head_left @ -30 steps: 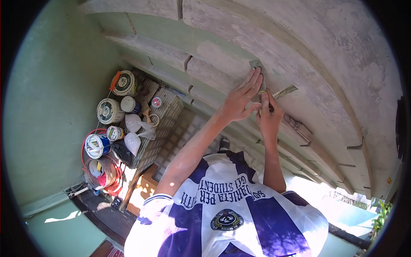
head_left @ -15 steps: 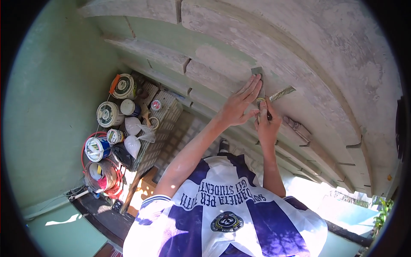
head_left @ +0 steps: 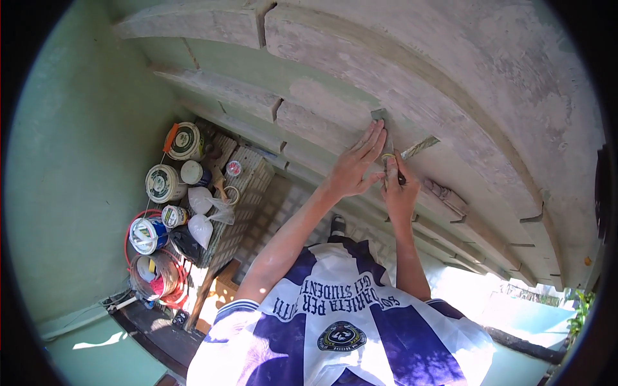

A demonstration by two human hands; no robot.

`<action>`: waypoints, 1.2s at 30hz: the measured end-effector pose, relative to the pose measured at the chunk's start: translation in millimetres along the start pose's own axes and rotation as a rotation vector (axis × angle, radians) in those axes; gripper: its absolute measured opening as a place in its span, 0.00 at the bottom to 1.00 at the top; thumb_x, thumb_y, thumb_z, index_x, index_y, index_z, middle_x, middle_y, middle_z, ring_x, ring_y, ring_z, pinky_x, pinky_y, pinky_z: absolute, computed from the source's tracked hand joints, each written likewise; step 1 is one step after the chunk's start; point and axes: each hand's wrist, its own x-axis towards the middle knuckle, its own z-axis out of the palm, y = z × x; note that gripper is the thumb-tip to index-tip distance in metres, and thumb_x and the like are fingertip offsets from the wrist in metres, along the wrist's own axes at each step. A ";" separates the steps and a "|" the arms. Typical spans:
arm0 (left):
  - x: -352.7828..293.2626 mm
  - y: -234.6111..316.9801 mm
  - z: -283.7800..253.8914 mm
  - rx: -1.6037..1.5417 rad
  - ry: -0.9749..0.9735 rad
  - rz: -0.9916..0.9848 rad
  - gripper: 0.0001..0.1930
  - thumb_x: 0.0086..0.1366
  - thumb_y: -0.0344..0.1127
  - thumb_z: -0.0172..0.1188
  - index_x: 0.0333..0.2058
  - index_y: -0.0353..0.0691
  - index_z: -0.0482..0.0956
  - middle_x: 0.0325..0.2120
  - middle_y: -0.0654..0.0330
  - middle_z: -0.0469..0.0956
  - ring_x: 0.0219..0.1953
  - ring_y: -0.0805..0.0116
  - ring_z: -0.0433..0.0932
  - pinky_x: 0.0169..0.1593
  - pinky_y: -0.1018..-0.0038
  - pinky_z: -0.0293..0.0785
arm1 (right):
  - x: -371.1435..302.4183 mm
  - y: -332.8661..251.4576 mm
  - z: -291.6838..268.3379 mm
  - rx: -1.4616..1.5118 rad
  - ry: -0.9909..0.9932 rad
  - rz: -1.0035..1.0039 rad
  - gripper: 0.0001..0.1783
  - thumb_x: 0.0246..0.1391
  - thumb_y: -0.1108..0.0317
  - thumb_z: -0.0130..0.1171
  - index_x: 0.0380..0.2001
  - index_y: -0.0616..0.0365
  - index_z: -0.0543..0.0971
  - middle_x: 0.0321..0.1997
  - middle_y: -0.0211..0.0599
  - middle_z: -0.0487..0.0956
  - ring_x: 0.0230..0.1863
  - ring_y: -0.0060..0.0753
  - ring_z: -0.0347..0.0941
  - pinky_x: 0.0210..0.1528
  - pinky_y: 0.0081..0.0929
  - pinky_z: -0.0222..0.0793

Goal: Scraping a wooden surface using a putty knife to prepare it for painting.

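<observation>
My right hand [head_left: 402, 188] is closed round the handle of a putty knife [head_left: 378, 114], its thumb lying along the handle. My left hand [head_left: 354, 167] presses its outstretched fingers flat on the knife's blade, which rests against the grey-plastered wall [head_left: 328, 96]. Only the squared end of the blade shows clearly past the fingertips. Just right of the knife, a slanting, rough-edged strip [head_left: 420, 148] marks the wall. Raised bands [head_left: 309, 119] run across the surface on both sides of my hands.
Left, a slatted wooden bench [head_left: 248, 174] carries lidded buckets [head_left: 164, 183], white powder in plastic bags [head_left: 201, 230], a roll of tape [head_left: 231, 195] and a brush [head_left: 219, 183]. A pail [head_left: 154, 273] with red hose around it stands nearer me. Tiled floor [head_left: 273, 206] lies below.
The whole view has shifted slightly, so the wall and bench sit lower in the picture. Both hands keep the same hold on the putty knife, at nearly the same spot on the wall.
</observation>
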 end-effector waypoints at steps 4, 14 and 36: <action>6.8 1.2 -3.1 0.008 0.033 -0.009 0.46 0.60 0.47 0.58 0.69 0.29 0.48 0.71 0.40 0.45 0.72 0.40 0.47 0.71 0.57 0.52 | -2.4 6.1 -0.9 0.025 0.005 -0.016 0.18 0.66 0.66 0.57 0.54 0.64 0.78 0.22 0.22 0.72 0.21 0.10 0.62 0.20 0.16 0.55; 0.4 -1.4 -0.2 0.047 0.039 -0.008 0.45 0.63 0.51 0.56 0.69 0.28 0.48 0.71 0.40 0.46 0.73 0.41 0.46 0.70 0.58 0.53 | 4.3 1.9 -4.1 -0.099 -0.004 -0.052 0.18 0.66 0.64 0.56 0.53 0.64 0.79 0.20 0.24 0.73 0.19 0.11 0.62 0.19 0.16 0.56; 1.0 -0.5 -6.6 0.071 -0.044 0.019 0.44 0.65 0.52 0.54 0.69 0.28 0.49 0.71 0.39 0.46 0.72 0.40 0.47 0.71 0.56 0.52 | -1.6 2.7 -8.4 -0.105 0.041 -0.097 0.17 0.62 0.66 0.60 0.49 0.66 0.81 0.18 0.30 0.72 0.22 0.13 0.62 0.24 0.20 0.60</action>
